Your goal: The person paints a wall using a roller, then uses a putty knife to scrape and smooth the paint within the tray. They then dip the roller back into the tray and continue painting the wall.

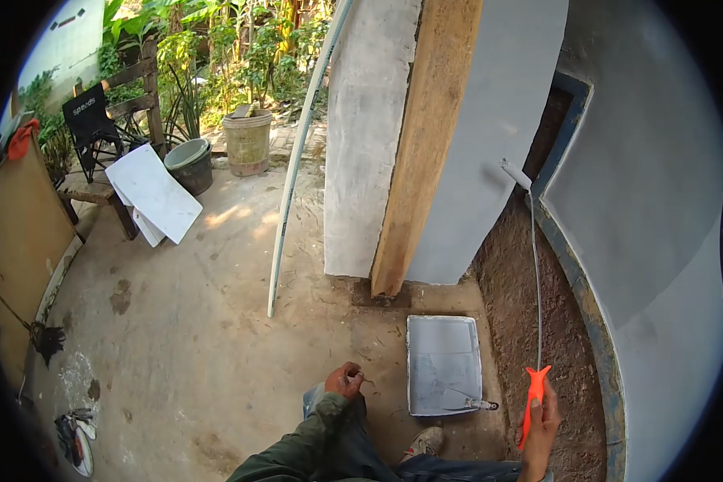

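Observation:
My right hand (543,426) is closed around the orange handle of a paint roller (536,394). A long thin metal rod runs up from the handle to a small roller sleeve. The sleeve is at the right edge of a grey-coated column face (490,145), and seems to touch it. My left hand (345,380) rests by my knee with its fingers curled in, and I see nothing in it. Between my hands a paint tray (410,365) lies on the floor, smeared with grey paint. A scraper (463,401) lies across its near edge.
A wooden post (427,136) stands against the column, with a long pale pipe (285,209) to its left. A soil trench (550,297) runs at right beside a low blue-edged wall. Buckets (247,143), white boards (154,193) and a folding chair (88,120) are at the far left.

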`<state>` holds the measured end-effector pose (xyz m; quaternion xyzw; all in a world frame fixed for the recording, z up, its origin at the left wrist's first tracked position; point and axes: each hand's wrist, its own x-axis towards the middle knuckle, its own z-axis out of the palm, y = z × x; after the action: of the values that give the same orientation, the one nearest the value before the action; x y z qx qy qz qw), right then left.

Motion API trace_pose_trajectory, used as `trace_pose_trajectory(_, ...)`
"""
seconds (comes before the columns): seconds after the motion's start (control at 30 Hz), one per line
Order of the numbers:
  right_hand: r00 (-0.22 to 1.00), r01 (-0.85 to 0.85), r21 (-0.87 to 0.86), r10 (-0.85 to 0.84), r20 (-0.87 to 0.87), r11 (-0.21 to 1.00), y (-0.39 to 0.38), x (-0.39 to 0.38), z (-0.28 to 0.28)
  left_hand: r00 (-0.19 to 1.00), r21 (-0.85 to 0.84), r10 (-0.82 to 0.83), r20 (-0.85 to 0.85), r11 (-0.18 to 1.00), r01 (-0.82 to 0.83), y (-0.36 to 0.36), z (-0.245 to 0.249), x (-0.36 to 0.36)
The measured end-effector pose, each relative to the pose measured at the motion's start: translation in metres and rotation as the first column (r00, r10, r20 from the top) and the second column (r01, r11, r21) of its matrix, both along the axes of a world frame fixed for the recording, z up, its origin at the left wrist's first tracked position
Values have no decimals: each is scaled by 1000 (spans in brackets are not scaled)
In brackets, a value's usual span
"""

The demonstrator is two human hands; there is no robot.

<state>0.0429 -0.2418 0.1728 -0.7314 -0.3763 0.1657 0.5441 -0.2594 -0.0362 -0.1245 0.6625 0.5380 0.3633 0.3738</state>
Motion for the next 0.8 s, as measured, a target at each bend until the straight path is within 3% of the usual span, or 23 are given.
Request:
trace_pose_trajectory(0.07, 1000, 19, -69, -20, -4, 997, -19, 4, 21, 972, -65, 159, 172, 987, -150, 5, -4, -7)
trace_pose_trajectory(0.2, 999, 31, -215, -28, 15, 976, -59, 30, 30, 914, -124, 368, 169, 928, -350, 20, -26, -59)
trace_pose_trajectory(0.3, 999, 17, -280, -8, 33, 960, -73, 35, 42, 877, 17, 476, 67, 878, -478, 27, -64, -117)
trace_pose_trajectory(0.37, 993, 28, -423, 24, 118, 906, -85, 51, 50, 840, 148, 519, -155, 853, -500, 31, -89, -161)
trace_pose_trajectory(0.43, 981, 28, -435, 59, 186, 900, -89, 56, 66, 764, 163, 564, -314, 825, -542, 35, -92, -198)
trace_pose_trajectory(0.5, 966, 19, -586, 136, 219, 810, -86, 63, 92, 693, 146, 583, -425, 799, -583, 34, -95, -234)
trace_pose_trajectory(0.53, 685, -53, -559, 438, 582, 827, -93, 89, 91, 662, 147, 594, -456, 784, -603, 42, -99, -249)
trace_pose_trajectory(0.57, 679, -47, -560, 438, 589, 827, -83, 84, 100, 624, 152, 603, -496, 768, -622, 49, -100, -260)
trace_pose_trajectory(0.6, 863, -34, -553, 303, 404, 832, -70, 69, 119, 584, 152, 604, -543, 755, -638, 51, -101, -272)
trace_pose_trajectory(0.63, 973, -16, -552, 141, 185, 834, -59, 59, 135, 569, 160, 604, -558, 751, -641, 55, -101, -283)
trace_pose_trajectory(0.67, 866, -33, -640, 342, 365, 768, -55, 76, 147, 553, 163, 600, -578, 749, -642, 60, -103, -294)
trace_pose_trajectory(0.7, 865, -26, -659, 348, 362, 751, -40, 65, 165, 500, 185, 599, -625, 736, -651, 68, -110, -304)
trace_pose_trajectory(0.77, 941, 70, -813, 233, 247, 578, 3, 38, 202, 451, 183, 578, -680, 730, -659, 71, -129, -329)
trace_pose_trajectory(0.8, 911, 64, -816, 299, 283, 575, 17, 40, 208, 398, 194, 557, -729, 725, -661, 76, -135, -341)
